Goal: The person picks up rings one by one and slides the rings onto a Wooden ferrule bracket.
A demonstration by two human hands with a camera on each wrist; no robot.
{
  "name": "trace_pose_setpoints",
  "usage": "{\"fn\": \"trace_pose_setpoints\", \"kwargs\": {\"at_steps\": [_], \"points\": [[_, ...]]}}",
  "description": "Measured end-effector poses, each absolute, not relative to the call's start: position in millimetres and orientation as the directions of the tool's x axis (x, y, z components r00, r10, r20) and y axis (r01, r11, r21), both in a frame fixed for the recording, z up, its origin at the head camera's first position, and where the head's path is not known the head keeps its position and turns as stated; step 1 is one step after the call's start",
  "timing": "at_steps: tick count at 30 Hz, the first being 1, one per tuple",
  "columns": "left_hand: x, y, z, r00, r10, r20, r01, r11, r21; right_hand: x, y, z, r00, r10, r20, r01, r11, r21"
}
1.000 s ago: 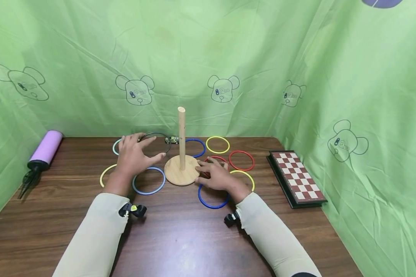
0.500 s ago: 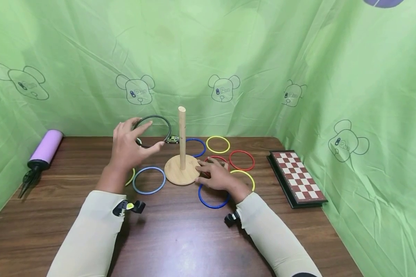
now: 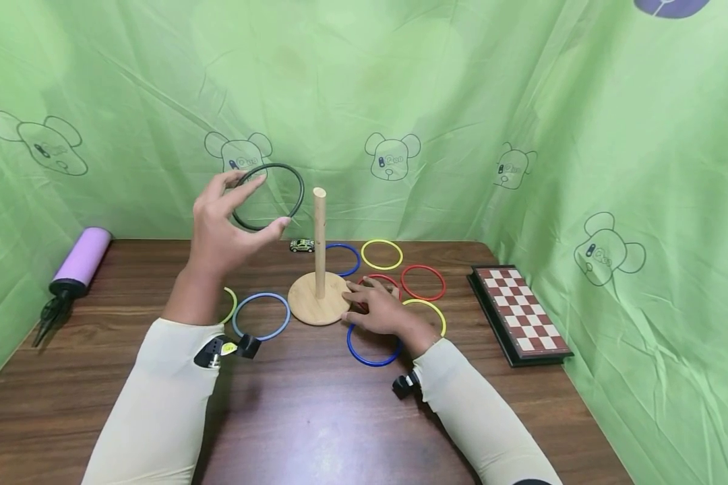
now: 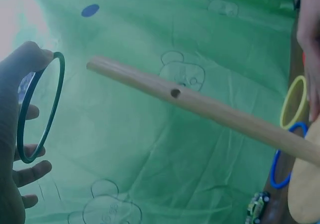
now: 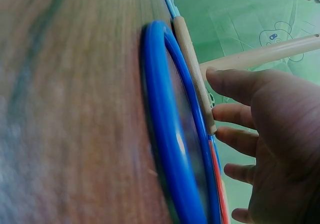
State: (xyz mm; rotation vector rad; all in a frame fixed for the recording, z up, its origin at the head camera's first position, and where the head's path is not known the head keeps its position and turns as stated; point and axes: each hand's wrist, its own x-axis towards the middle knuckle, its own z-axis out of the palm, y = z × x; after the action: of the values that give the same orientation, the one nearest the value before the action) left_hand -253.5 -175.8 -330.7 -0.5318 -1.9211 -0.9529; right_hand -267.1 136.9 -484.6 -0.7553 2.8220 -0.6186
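Seen from the head camera, a person's left hand (image 3: 218, 225) holds a black ring (image 3: 267, 197) in the air, fingers and thumb pinching its rim, up and to the left of the top of a wooden peg (image 3: 319, 239) that stands upright on a round base (image 3: 306, 306) on a dark table (image 3: 315, 411). The right hand (image 3: 381, 308) lies flat, fingers spread and straight, at the right edge of the base, over a red ring (image 3: 381, 279) and the far rim of a blue ring (image 3: 364, 350). Flat on the table around the base lie a light blue ring (image 3: 261, 316) to the left, a second blue ring (image 3: 344, 258) and a yellow ring (image 3: 381, 254) at the far side, and another red ring (image 3: 422, 281) to the right. A toy car (image 3: 301, 246) sits just behind the peg, a purple pump (image 3: 75, 264) at far left, a chessboard (image 3: 518, 312) at right. From the left wrist, the hand (image 4: 12, 149) has a fingertip on the ring's (image 4: 41, 107) top and others at its lower rim, with the peg (image 4: 200, 107) running across beside it, apart from the ring. From the right wrist, the hand (image 5: 272, 144) shows its fingers (image 5: 235, 83) extended, their tips at the base's (image 5: 192, 69) edge, with the blue ring (image 5: 170, 134) on the table (image 5: 65, 114) just beside.
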Motion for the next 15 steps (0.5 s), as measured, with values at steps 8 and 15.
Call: {"fn": "trace_pose_setpoints", "kwargs": {"at_steps": [8,15], "points": [[-258,-159,-317,-0.518,0.035,0.855,0.697,0.597,0.397,-266,137,-483,-0.858,-0.512,-0.044,-0.445,0.783,-0.435],[-263,-148,-325,-0.597,0.077,0.799,0.657,0.619,0.431,-267,137,-484,-0.860,-0.508,-0.039,-0.444,0.785,-0.431]]}}
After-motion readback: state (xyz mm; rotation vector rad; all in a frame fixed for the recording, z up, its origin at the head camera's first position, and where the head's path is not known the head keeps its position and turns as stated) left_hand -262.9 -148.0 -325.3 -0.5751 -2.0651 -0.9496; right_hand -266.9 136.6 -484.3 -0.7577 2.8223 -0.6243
